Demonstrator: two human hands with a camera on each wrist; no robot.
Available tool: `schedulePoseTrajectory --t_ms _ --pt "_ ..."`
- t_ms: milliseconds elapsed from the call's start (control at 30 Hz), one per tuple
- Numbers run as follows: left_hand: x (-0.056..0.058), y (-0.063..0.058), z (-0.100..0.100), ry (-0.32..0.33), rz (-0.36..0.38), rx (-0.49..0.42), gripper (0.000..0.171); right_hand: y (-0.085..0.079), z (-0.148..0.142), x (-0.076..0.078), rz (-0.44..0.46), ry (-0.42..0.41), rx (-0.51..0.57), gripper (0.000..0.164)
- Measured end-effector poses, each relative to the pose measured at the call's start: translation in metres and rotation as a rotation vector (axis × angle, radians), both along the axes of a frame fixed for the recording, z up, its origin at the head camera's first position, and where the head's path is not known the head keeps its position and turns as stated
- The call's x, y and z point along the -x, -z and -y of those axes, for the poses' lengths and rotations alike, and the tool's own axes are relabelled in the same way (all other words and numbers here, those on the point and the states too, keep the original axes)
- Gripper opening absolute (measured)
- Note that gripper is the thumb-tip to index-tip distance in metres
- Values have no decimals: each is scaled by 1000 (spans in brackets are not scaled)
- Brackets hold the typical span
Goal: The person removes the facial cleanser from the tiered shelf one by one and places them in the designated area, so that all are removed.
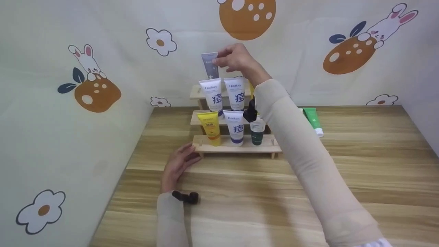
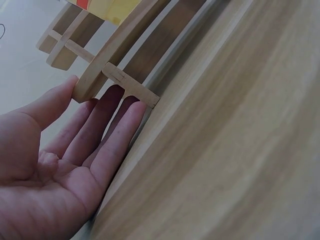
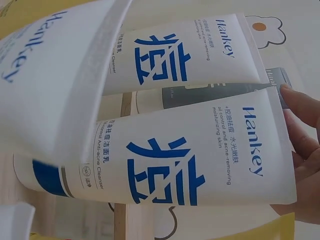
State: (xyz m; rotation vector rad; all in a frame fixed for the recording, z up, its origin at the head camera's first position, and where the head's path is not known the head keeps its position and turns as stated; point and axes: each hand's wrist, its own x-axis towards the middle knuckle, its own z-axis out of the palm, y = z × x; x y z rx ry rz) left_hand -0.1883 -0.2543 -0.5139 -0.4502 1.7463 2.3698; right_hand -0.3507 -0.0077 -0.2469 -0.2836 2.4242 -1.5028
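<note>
My right hand (image 1: 236,61) pinches the top edge of a grey squeeze tube (image 1: 210,67), upright at the top tier of a wooden stepped rack (image 1: 236,148). White tubes hide its lower end, so I cannot tell whether it touches the shelf. In the right wrist view, two white Hankey tubes (image 3: 215,155) stand before the grey tube (image 3: 200,96). Low at the rack's left end, my left hand (image 1: 180,166) holds the bottom shelf's end. The left wrist view has the thumb against the board (image 2: 87,82) and fingers beneath it.
On the bottom tier stand a yellow tube (image 1: 210,127), a white tube (image 1: 235,127) and a white-and-green tube (image 1: 257,132). Another yellow tube (image 1: 252,90) is mostly hidden by my right wrist. Right of the rack, a green tube (image 1: 312,118) lies on the wooden table (image 1: 370,164). Patterned cloth (image 1: 295,20) hangs behind.
</note>
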Motion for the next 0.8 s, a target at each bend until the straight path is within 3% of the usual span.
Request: schedulePoseTrajectory --t_ms 367,800 --pt "0 -1 -2 11 -2 21 58 3 4 1 -10 89 50 24" --pt "0 2 1 11 -35 0 55 0 -7 -4 -102 112 96 22"
